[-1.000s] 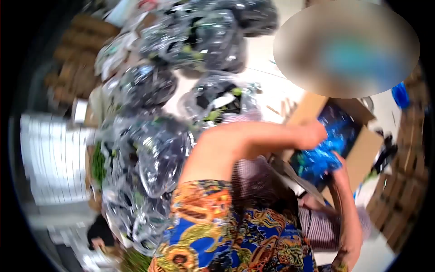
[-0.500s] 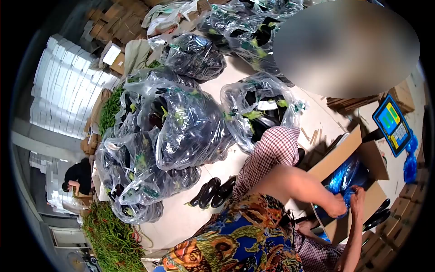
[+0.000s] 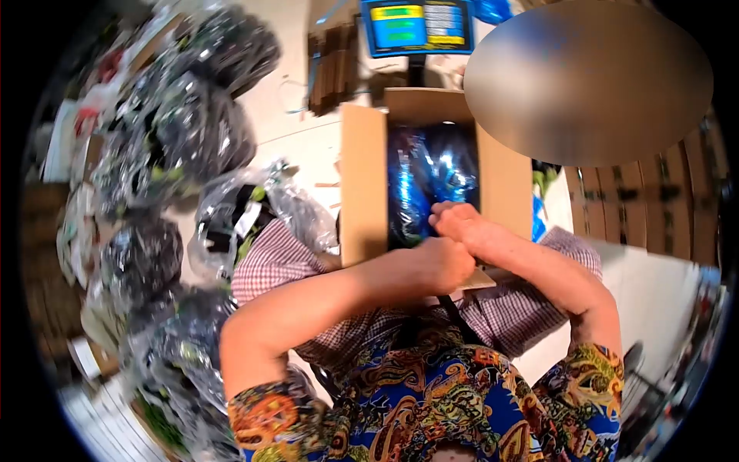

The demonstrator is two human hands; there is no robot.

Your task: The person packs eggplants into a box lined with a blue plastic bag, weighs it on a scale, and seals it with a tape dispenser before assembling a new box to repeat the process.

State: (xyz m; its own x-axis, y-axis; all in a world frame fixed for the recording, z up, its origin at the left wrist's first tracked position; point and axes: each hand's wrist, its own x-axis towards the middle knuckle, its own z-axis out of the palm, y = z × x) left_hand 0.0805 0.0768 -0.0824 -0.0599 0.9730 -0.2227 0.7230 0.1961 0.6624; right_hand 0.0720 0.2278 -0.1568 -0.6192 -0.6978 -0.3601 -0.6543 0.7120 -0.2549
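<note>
Head camera: an upright cardboard carton (image 3: pixel 363 196) stands between the person's knees, loaded and lined, its top wide open. Inside it lies a blue plastic liner (image 3: pixel 408 181), drawn over dark, glossy contents (image 3: pixel 453 142) that look like eggplants, though the film blurs their outlines. The filling is in and the film covers much of it; the closing is not done. The left flap (image 3: pixel 362 138), the right flap (image 3: pixel 506 192) and the far flap (image 3: pixel 426 100) all stand away from the opening, and no tape shows on them. Whether the liner is knotted or merely gathered cannot be told, as the two hands hide its near end. The left hand (image 3: pixel 459 222) has its fingers bent down against the film there; whether they pinch it is unclear. The right hand (image 3: pixel 446 264) sits just beside it, nearer the body, curled and slightly blurred, and what its fingers grip, if anything, is hidden. Just beyond the carton, a digital scale display (image 3: pixel 416 28) is lit on its post; its figures are too smeared to read. More produce lies at the left in clear plastic bags (image 3: pixel 202 127), and stacked cartons (image 3: pixel 666 212) line the right side.
</note>
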